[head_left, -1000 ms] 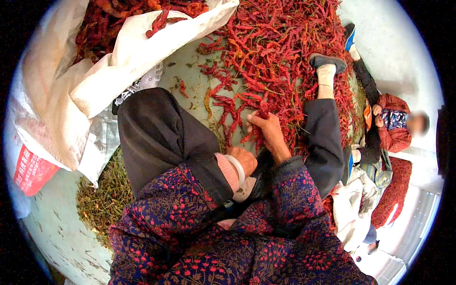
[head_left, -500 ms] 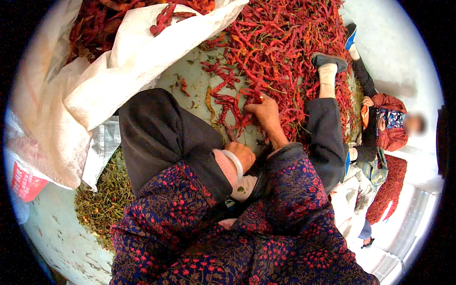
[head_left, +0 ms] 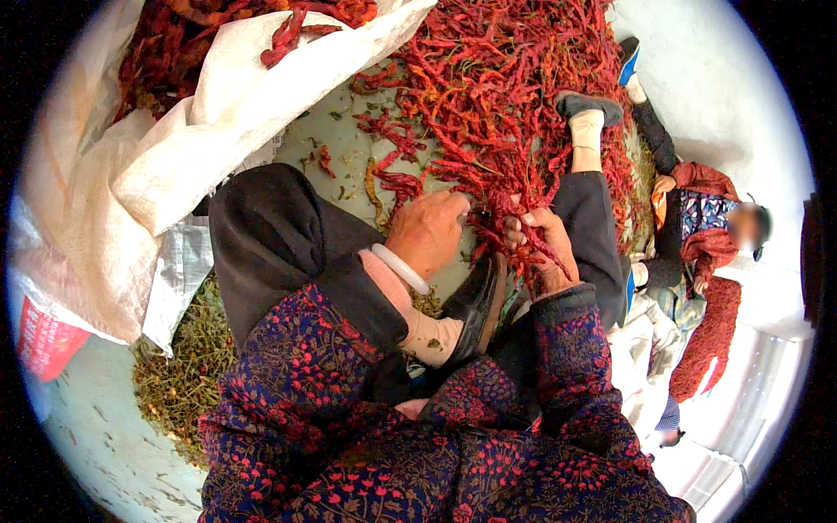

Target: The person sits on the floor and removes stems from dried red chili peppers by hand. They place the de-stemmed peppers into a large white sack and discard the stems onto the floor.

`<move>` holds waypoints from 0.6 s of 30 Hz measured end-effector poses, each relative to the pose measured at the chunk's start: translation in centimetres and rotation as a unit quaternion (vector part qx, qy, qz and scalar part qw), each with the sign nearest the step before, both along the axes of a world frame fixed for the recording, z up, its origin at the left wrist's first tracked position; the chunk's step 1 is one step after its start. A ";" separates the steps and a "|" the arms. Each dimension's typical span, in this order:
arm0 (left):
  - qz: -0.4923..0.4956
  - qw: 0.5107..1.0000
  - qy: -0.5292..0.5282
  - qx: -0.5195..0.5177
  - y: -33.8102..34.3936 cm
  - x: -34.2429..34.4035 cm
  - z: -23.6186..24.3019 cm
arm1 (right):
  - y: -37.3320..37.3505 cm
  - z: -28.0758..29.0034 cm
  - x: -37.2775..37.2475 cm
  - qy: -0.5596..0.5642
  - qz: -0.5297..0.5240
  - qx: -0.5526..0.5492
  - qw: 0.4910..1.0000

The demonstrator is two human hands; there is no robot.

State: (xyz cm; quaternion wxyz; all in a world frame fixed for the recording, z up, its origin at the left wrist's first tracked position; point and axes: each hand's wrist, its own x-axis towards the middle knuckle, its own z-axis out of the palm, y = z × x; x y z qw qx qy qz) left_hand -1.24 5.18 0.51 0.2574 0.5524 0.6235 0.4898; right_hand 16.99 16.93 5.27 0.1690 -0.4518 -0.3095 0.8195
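Observation:
A big heap of dried red chili peppers [head_left: 497, 78] spreads over the floor ahead of me. My right hand [head_left: 549, 248] is closed around a bunch of dried chili peppers [head_left: 514, 228], raised at the near edge of the heap. To its left my left hand [head_left: 429, 234], with a white bangle [head_left: 401, 267] on the wrist, has its fingers curled in. Its fingertips point toward the bunch, and whatever they may hold is hidden. Some loose chili peppers [head_left: 397, 183] lie on the floor just beyond the left hand.
At the left stands a large white woven sack [head_left: 235, 105] with dried peppers in its mouth. Behind my bent knee lies a pile of stems [head_left: 179, 375]. My outstretched leg [head_left: 582, 205] borders the heap. Another person [head_left: 706, 205] sits at the right, beside white sacks [head_left: 645, 344].
My right hand has lifted a bunch of chili peppers off the heap and drawn it toward me. My left hand has risen from beside my foot toward the bunch, uncovering the dark shoe.

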 end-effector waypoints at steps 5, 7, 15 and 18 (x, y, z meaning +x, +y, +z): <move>0.010 0.994 -0.065 0.086 1.2 -0.1 -0.8 | -0.5 -0.6 0.6 0.058 0.042 -0.034 0.997; -0.037 0.988 -0.140 0.056 1.2 0.2 -0.7 | -0.8 -0.9 0.8 0.062 0.039 -0.040 0.996; -0.120 0.978 -0.155 -0.071 1.1 0.7 -1.3 | -2.3 -0.8 0.6 -0.022 0.082 0.031 0.996; -0.099 0.993 -0.018 -0.065 0.6 0.7 -0.4 | -1.8 -1.1 0.7 0.012 0.113 0.010 0.993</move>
